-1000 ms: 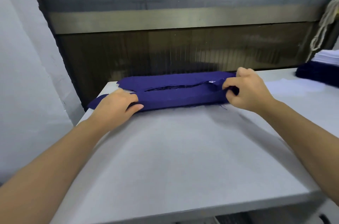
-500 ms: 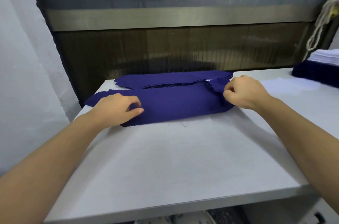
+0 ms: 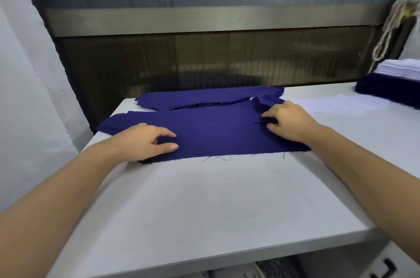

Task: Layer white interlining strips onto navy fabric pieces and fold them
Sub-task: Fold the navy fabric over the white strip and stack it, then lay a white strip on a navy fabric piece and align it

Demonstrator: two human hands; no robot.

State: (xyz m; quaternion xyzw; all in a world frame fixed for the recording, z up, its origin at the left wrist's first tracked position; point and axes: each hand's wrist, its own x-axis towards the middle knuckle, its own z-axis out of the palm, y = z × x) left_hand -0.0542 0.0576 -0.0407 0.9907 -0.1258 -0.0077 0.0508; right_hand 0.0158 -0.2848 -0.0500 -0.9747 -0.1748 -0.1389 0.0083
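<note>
So that the cloth (image 3: pixel 216 132) lies flat, the left hand (image 3: pixel 141 141) presses it, fingers loose; the right hand (image 3: pixel 288 122) pinches its end.

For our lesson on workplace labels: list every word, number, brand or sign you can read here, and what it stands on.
None. No readable text shows on the flat navy fabric pieces, the white table top, the stacked white interlining strips or the brushed metal bar behind.
</note>
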